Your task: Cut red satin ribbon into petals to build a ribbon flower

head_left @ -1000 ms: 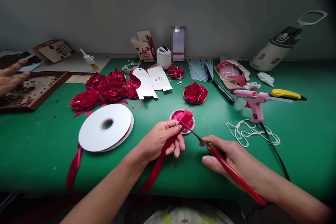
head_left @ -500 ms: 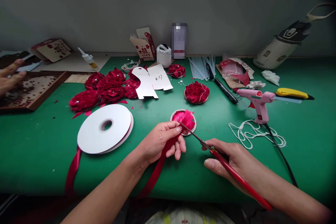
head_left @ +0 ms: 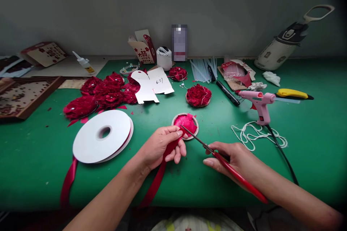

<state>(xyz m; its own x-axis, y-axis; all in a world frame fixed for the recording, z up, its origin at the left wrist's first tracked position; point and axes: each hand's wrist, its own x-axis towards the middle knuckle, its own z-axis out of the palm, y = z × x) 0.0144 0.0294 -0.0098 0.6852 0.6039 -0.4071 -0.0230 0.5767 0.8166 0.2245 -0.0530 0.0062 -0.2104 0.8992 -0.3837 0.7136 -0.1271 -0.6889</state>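
The ribbon (head_left: 159, 173) runs from the table's near edge up into the left hand (head_left: 159, 146), which pinches its end between thumb and fingers just in front of a small round disc (head_left: 185, 125) heaped with pink-red pieces. The right hand (head_left: 230, 158) is closed around red-handled scissors (head_left: 217, 153), their blades nearly together, tips at the ribbon end by the left fingertips. Both forearms reach in from below, wrists low over the green table (head_left: 40, 158). A white spool (head_left: 102, 135) lies left of the hands, with red flowers (head_left: 103, 94) behind it. To the right stand a pink glue gun (head_left: 258, 101) and loose white string (head_left: 255, 135). A grey wall closes the back.
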